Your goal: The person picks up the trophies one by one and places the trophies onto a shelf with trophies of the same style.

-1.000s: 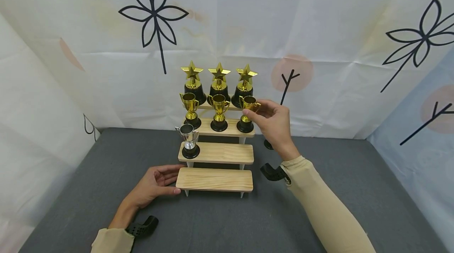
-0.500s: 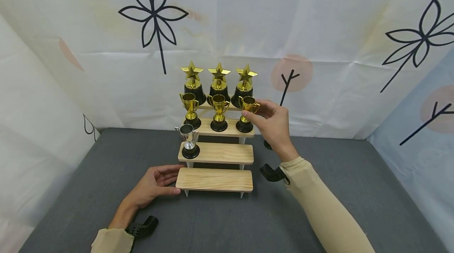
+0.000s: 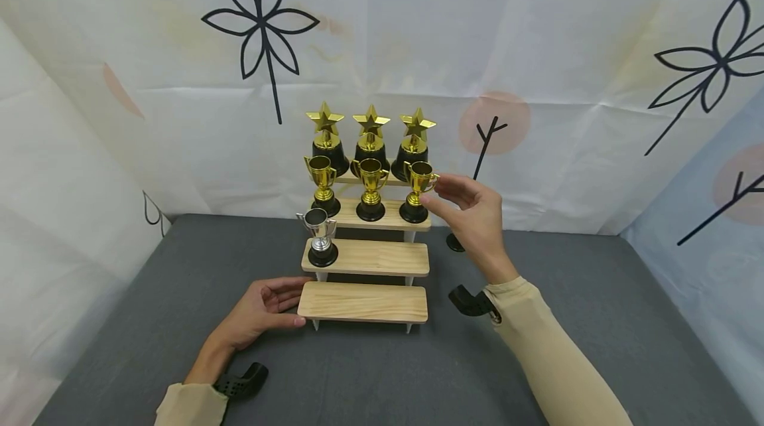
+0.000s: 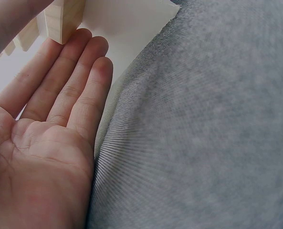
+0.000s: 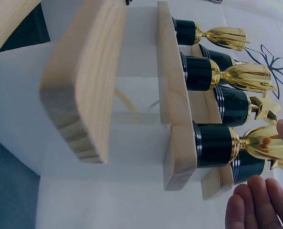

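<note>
A stepped wooden shelf with several tiers stands on the grey table. My left hand is at the left end of its lowest step, fingers extended; in the left wrist view the fingertips reach the wooden board. On the second step from the top stand three gold cup trophies with black bases. My right hand is beside the rightmost gold cup trophy, thumb and fingers parted around its right side. In the right wrist view that trophy sits upright on its board, fingers apart from it.
Three gold star trophies line the top step. A silver cup trophy stands at the left of the step below the gold cups. Behind my right wrist a black round base shows on the table. A patterned white cloth hangs behind.
My right hand has let go of the rightmost gold cup trophy and drawn slightly to the right. The trophy stays in place on its step. My left hand has not moved.
</note>
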Demonstrator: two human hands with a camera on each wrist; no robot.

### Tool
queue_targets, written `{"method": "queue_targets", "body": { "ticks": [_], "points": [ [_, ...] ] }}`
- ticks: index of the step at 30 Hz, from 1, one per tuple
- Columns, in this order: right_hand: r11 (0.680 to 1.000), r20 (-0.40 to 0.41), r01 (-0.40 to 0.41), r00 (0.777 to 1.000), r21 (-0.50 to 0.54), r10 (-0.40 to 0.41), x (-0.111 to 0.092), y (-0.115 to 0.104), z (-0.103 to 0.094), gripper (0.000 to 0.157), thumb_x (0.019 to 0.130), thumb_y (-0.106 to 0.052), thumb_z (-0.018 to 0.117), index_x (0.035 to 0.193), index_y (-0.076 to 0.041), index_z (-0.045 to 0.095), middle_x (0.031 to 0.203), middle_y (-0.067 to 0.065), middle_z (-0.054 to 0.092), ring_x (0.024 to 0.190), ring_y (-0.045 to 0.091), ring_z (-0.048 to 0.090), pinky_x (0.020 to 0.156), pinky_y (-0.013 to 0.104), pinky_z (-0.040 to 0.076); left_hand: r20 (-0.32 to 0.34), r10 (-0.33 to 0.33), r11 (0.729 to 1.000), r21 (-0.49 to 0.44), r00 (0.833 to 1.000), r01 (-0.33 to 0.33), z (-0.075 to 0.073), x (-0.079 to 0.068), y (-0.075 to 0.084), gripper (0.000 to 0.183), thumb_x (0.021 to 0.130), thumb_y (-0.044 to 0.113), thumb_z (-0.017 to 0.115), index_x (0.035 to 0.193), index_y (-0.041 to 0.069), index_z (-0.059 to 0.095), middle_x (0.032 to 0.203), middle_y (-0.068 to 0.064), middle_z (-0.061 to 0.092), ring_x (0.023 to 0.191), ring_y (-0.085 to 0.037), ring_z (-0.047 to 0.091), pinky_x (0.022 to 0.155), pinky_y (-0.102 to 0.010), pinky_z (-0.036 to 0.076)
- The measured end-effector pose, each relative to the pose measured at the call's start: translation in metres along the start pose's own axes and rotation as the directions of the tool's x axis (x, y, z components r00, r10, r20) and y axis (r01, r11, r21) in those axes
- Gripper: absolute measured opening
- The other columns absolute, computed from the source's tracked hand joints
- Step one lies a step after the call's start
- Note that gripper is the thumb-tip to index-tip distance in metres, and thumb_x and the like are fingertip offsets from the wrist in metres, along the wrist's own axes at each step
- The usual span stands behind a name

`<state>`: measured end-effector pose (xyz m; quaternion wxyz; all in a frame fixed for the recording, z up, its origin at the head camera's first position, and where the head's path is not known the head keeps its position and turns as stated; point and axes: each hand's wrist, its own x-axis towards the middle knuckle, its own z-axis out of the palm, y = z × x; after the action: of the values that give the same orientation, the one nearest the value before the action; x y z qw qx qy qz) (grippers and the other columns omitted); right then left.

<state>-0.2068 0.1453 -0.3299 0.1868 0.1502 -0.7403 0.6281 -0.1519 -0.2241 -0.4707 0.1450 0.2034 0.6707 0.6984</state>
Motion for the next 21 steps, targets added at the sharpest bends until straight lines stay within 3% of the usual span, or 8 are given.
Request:
{"method": "queue_targets", "body": {
  "ticks": [7,14,21],
  "points": [
    [0.998,-0.046,-0.047,0.998,0.039,0.048,-0.011,0.006,-0.013,0.044,0.083,0.005,0.08,0.124,0.006,0.066,0.12,0.021,0.067,0.109,0.024,0.067,0.099,0.037,0.057,-0.002,0.003,1.0,0.002,1.0,-0.003,0.0,0.0,0.0,0.074,0.078,-0.007,0.082,0.141,-0.02,0.044,0.143,-0.037,0.047,0.121,-0.015,0.063,0.104,-0.032,0.053],
    [0.998,-0.119,-0.051,0.991,0.038,0.055,-0.019,0.014,-0.024,0.043,0.083,0.005,0.08,0.124,0.007,0.066,0.115,0.016,0.069,0.103,0.017,0.069,0.095,0.028,0.058,-0.008,-0.001,1.0,0.008,1.0,0.002,0.0,0.0,-0.001,0.074,0.078,-0.007,0.082,0.141,-0.019,0.044,0.143,-0.037,0.047,0.121,-0.014,0.063,0.104,-0.032,0.053],
    [0.993,-0.188,-0.058,0.979,0.1,0.076,-0.025,0.024,-0.034,0.041,0.083,0.008,0.079,0.122,0.01,0.066,0.111,0.01,0.07,0.102,0.02,0.069,0.091,0.026,0.06,-0.011,0.0,1.0,0.011,1.0,0.0,0.0,0.0,-0.002,0.074,0.078,-0.007,0.083,0.14,-0.02,0.045,0.142,-0.033,0.051,0.121,-0.014,0.063,0.103,-0.031,0.053]
  ]
}}
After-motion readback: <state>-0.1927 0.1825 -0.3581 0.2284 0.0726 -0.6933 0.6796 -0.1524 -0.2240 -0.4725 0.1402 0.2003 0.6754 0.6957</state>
